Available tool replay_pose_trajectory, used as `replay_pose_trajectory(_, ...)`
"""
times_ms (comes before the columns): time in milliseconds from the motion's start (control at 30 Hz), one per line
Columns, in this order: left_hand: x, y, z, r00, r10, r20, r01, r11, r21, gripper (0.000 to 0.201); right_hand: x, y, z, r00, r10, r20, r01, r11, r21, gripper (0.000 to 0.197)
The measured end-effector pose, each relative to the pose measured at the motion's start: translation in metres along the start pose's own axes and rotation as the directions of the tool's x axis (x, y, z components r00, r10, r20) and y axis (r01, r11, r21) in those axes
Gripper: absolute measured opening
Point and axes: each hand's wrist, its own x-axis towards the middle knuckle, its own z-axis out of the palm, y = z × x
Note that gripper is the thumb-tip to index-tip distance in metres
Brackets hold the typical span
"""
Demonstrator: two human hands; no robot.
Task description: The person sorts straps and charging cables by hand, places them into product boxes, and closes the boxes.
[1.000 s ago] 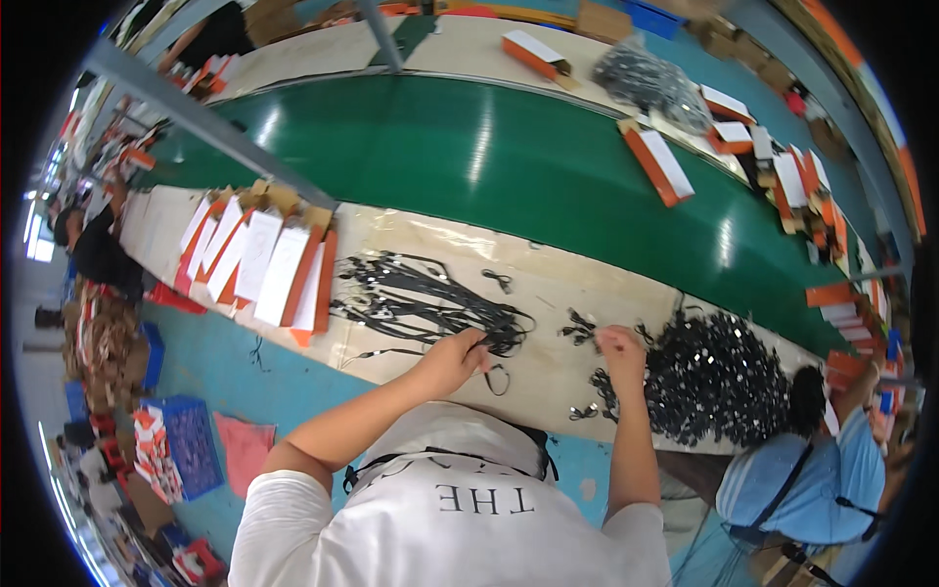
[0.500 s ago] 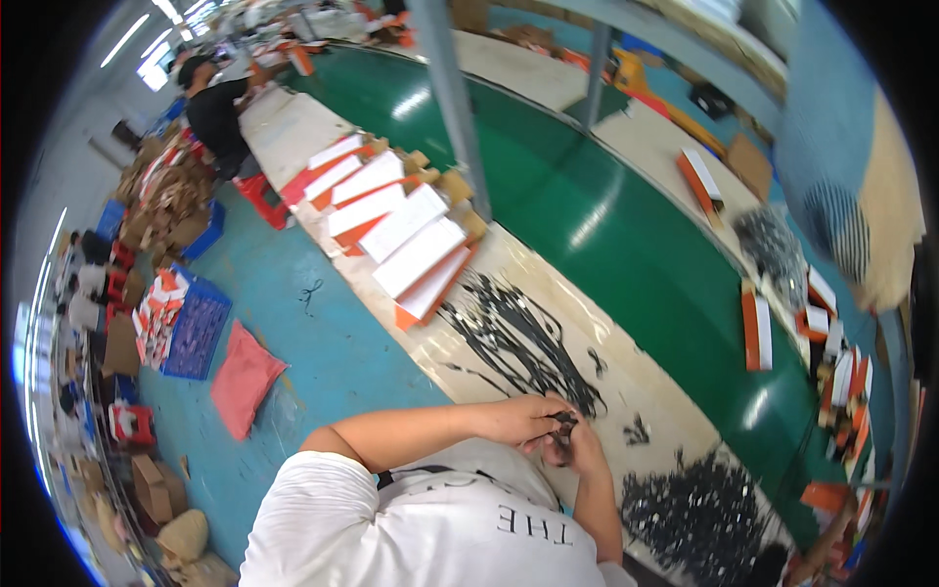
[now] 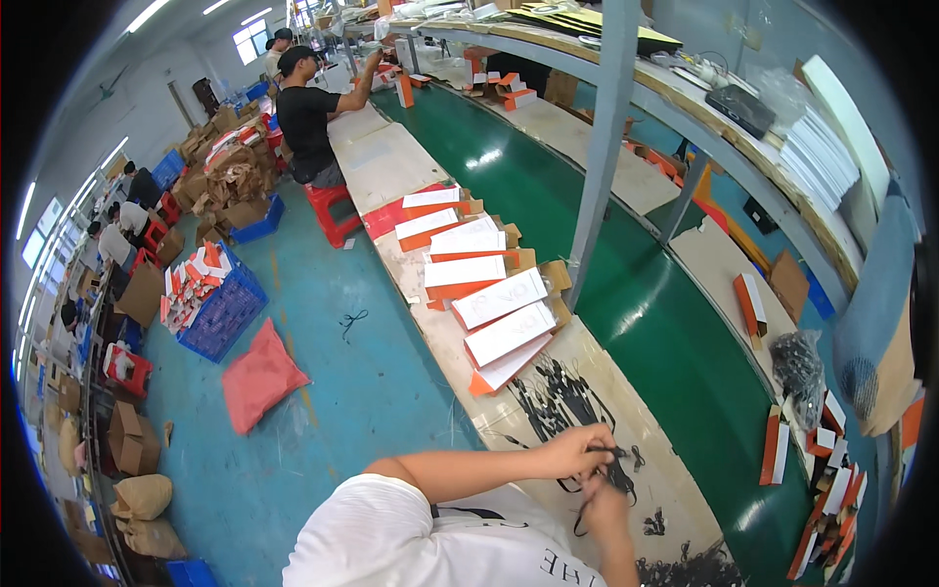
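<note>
My left hand [image 3: 575, 452] is closed on a dark piece of a black cable [image 3: 580, 523], over the near part of the worktable. Just below it, my right hand [image 3: 606, 511] is slightly blurred, its fingers closed on the same cable. A thin black strand loops down beside my right hand. Beyond my hands, a spread of black cables [image 3: 553, 396] lies on the pale tabletop [image 3: 675, 479]. A few small bundled cables [image 3: 653, 521] rest to the right, and a dark heap of them [image 3: 690, 569] shows at the bottom edge.
White and orange boxes [image 3: 499, 301] stand in a row farther along the table. A green conveyor belt [image 3: 626, 313] runs alongside, past a grey post [image 3: 599, 157]. On the floor are a blue crate [image 3: 227, 308] and a pink bag [image 3: 262, 380]. A person [image 3: 308, 117] sits farther up.
My view has tilted up and shows more of the room. My hands, close together before, are now slightly apart, the right below the left. The seated person's arm is raised.
</note>
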Motion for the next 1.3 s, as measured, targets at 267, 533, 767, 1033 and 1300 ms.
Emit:
replay_pose_trajectory(267, -0.012, 0.021, -0.033, 0.854, -0.114, 0.508, 0.181, 0.980, -0.084, 0.013, 0.031, -0.012, -0.031, 0.966, 0.246, 0.075, -0.218, 0.627, 0.748, 0.017)
replay_pose_trajectory(533, -0.018, 0.028, -0.056, 0.902, -0.211, 0.376, 0.069, 0.932, 0.356, 0.009, 0.053, -0.055, -0.034, 0.926, 0.369, -0.087, -0.282, 0.825, 0.490, 0.012)
replay_pose_trajectory(767, -0.013, 0.011, -0.058, 0.848, 0.528, -0.048, -0.382, 0.672, 0.635, 0.015, 0.066, -0.056, 0.031, 0.922, 0.383, 0.051, 0.029, -0.200, 0.979, 0.035)
replay_pose_trajectory(1033, 0.024, 0.022, -0.164, 0.760, 0.599, -0.251, 0.414, -0.148, 0.898, 0.067, 0.065, -0.008, 0.039, 0.771, 0.635, 0.055, 0.030, -0.121, 0.992, 0.026)
replay_pose_trajectory(1300, 0.020, 0.005, -0.168, 0.820, 0.524, -0.228, 0.183, 0.138, 0.973, 0.072, 0.067, 0.014, -0.003, 0.739, 0.672, 0.042, 0.113, -0.185, 0.976, 0.025)
